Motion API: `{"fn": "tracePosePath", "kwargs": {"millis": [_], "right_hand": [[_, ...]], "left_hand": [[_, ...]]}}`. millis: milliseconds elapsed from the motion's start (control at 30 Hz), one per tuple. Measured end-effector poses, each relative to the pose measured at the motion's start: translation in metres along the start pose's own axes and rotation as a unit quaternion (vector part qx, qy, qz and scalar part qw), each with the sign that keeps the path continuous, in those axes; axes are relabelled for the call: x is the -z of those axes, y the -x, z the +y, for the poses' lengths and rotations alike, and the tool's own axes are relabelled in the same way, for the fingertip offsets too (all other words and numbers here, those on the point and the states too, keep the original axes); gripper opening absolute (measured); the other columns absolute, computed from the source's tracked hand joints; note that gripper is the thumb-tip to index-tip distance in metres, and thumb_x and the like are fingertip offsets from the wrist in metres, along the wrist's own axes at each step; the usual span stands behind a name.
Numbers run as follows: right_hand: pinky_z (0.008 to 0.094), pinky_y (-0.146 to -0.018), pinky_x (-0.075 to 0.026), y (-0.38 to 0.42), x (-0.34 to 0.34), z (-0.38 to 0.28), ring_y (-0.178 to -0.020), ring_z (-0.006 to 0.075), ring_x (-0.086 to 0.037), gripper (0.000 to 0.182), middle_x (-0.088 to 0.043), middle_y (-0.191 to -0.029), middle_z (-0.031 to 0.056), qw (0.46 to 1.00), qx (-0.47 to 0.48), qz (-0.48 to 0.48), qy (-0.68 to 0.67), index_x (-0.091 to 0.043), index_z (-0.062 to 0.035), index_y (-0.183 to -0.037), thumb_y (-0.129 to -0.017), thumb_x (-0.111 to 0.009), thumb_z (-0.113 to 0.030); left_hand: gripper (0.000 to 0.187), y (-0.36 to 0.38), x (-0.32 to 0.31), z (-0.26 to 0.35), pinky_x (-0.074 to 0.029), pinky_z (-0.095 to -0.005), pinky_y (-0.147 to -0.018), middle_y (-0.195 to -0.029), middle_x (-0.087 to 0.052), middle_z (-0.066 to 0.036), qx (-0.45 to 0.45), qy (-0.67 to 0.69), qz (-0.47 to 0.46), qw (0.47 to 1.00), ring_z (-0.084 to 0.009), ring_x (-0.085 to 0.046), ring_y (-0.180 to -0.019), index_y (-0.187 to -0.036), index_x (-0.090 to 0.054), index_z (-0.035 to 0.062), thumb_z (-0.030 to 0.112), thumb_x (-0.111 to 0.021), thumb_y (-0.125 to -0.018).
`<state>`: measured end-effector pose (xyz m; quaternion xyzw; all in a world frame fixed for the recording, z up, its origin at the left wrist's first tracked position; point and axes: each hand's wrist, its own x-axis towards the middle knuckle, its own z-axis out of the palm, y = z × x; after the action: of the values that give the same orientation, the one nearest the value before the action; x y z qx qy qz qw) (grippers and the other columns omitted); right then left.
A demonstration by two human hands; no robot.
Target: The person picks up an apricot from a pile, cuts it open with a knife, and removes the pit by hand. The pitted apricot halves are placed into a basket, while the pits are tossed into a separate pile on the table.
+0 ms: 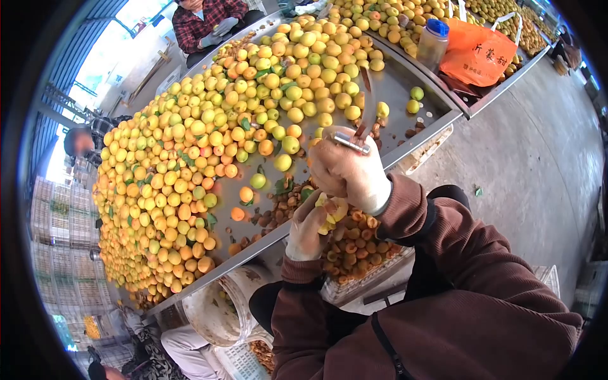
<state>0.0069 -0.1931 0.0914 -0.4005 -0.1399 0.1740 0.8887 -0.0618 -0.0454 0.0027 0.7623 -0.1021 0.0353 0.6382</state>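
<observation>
Left hand (pixel 306 232) curled narrow round opened yellow fruit (pixel 332 213), just past edge of metal tabletop (pixel 396 81), above crate of fruit halves (pixel 360 248). Right hand (pixel 350 170) closed in fist on metal tool (pixel 352 143), just above and beside left. Tool's visible part slants, long axis running upper left to lower right; fruit's own axis can't be told. Orange bag (pixel 476 56) reads "沂蒙甜"; smaller line beneath too blurred. Blue-lidded jar (pixel 432 45) beside bag.

Fruit pile (pixel 190 158) on table (pixel 396 85); crate (pixel 361 284) before table, bucket (pixel 206 310) left of crate; bag (pixel 478 56) behind, right.
</observation>
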Motion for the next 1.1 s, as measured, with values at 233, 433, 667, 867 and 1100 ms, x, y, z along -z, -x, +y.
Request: {"fn": "tracePosePath", "kwargs": {"millis": [233,433,667,867,1100], "right_hand": [[0.0243,-0.037,-0.021,-0.006,0.011,0.013,-0.040,0.0082,-0.026,0.028,-0.035,-0.052,-0.0012,0.992,0.008,-0.064,-0.110,-0.037,-0.0136,-0.068,-0.094,-0.047,-0.016],[0.0249,-0.036,-0.020,-0.008,0.015,0.019,-0.040,0.0087,-0.024,0.026,-0.032,-0.052,-0.0019,0.982,-0.067,0.031,-0.172,-0.034,-0.0150,-0.066,-0.090,-0.044,-0.016],[0.0238,-0.039,-0.024,-0.005,0.007,0.018,-0.042,0.0074,-0.030,0.019,-0.037,-0.056,-0.0014,1.000,-0.006,-0.009,0.001,-0.043,-0.0095,-0.070,-0.087,-0.050,-0.013],[0.0238,-0.037,-0.019,-0.007,0.003,0.024,-0.040,0.0071,-0.024,0.031,-0.032,-0.052,-0.0021,0.993,-0.008,0.092,-0.080,-0.035,-0.0139,-0.065,-0.094,-0.045,-0.017],[0.0253,-0.037,-0.018,-0.019,0.014,0.029,-0.041,0.0067,-0.023,0.031,-0.030,-0.052,-0.0041,0.975,-0.038,0.094,-0.197,-0.033,-0.0163,-0.064,-0.091,-0.046,-0.020]], "left_hand": [[0.046,0.002,0.005,-0.013,-0.049,-0.0259,-0.059,-0.101,-0.061,-0.008,0.069,0.181,-0.013,0.981,-0.0157,-0.062,-0.079,-0.103,-0.056,-0.0044,0.040,-0.060,-0.091],[0.045,-0.001,0.006,0.003,-0.048,-0.0239,-0.062,-0.099,-0.063,-0.007,0.088,0.165,-0.001,0.982,-0.0125,-0.060,-0.080,-0.110,-0.058,-0.0044,0.036,-0.060,-0.091],[0.047,0.001,0.005,-0.003,-0.048,-0.0282,-0.061,-0.095,-0.060,-0.006,0.149,0.126,-0.027,0.980,-0.0165,-0.060,-0.075,-0.110,-0.057,-0.0008,0.042,-0.055,-0.091],[0.052,-0.004,-0.019,0.011,-0.052,-0.0271,-0.074,-0.114,-0.059,-0.012,0.012,-0.005,0.095,0.995,-0.0168,-0.058,-0.099,-0.128,-0.049,-0.0063,0.032,-0.056,-0.094],[0.040,-0.004,-0.014,0.004,-0.046,-0.0305,-0.089,-0.117,-0.060,-0.011,0.053,0.109,0.108,0.987,-0.0176,-0.058,-0.105,-0.129,-0.052,-0.0047,0.018,-0.050,-0.096]]}}
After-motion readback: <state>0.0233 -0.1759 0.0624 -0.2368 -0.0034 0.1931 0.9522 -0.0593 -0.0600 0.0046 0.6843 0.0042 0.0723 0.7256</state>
